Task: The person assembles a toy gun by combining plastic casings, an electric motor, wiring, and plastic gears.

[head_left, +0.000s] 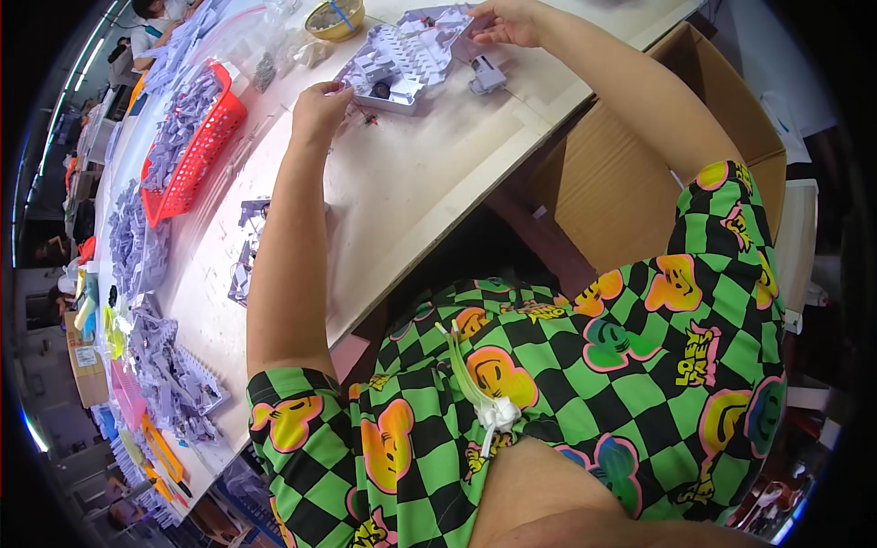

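Note:
A pale grey-lavender plastic housing (pixel 388 66) with ribbed rows and black round parts inside lies at the far side of the table. My left hand (pixel 320 111) is closed at its near left corner, thumb and fingertips against the edge. At the far right end, my right hand (pixel 512 22) has its fingers bent around the housing's edge. A small grey plastic piece (pixel 487 75) rests just right of the housing, apart from both hands. Close to my left fingertips, a thin red-and-black bit (pixel 370 119) lies on the table.
A red perforated basket (pixel 196 151) full of grey parts stands at left, with heaps of similar parts (pixel 164 352) along that side. Another assembly (pixel 242 256) sits partly behind my left forearm. A yellow bowl (pixel 336 22) is at the back; an open cardboard box (pixel 603 173) stands off the right edge.

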`<state>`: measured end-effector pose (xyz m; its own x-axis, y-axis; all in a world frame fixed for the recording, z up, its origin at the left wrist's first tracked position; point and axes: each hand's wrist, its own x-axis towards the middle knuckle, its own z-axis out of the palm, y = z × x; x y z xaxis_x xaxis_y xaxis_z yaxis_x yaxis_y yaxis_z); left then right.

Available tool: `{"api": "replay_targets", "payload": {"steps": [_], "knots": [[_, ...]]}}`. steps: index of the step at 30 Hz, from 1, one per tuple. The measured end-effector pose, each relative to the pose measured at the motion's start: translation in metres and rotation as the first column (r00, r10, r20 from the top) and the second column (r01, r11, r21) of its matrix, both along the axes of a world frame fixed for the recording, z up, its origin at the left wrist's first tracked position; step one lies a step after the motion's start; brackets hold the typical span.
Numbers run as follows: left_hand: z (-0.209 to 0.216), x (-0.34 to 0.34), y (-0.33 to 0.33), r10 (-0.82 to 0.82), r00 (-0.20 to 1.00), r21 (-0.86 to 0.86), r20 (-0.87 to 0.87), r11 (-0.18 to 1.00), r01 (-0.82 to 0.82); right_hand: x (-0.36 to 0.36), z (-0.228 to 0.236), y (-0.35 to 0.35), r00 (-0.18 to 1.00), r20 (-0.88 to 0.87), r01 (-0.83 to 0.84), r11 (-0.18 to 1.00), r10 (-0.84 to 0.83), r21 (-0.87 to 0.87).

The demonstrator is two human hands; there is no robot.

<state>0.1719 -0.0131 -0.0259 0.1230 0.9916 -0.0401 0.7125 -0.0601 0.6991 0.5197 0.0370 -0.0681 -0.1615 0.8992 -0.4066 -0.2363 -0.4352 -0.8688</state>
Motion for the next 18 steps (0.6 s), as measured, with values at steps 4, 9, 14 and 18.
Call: {"api": "replay_targets", "payload": {"steps": [4, 9, 14, 18], "knots": [[0.005, 0.002, 0.001, 0.004, 0.999, -0.027, 0.035, 1.0, -0.003, 0.001, 0.004, -0.001, 1.0, 0.015, 0.027, 1.0, -0.027, 0.01], [0.005, -0.003, -0.002, 0.042, 0.999, -0.044, 0.034, 0.998, -0.041, -0.039, 0.018, -0.024, 0.991, 0.136, 0.014, 1.0, -0.015, 0.015], [0.007, 0.007, -0.002, -0.007, 0.999, -0.045, 0.041, 0.999, 0.009, -0.031, 0.025, -0.023, 0.687, 0.727, -0.016, 1.0, 0.003, 0.01], [0.006, -0.001, -0.009, 0.004, 0.999, -0.059, 0.046, 0.998, -0.001, -0.029, 0.056, -0.063, 0.336, 0.938, -0.35, 0.936, 0.082, 0.044]]}}
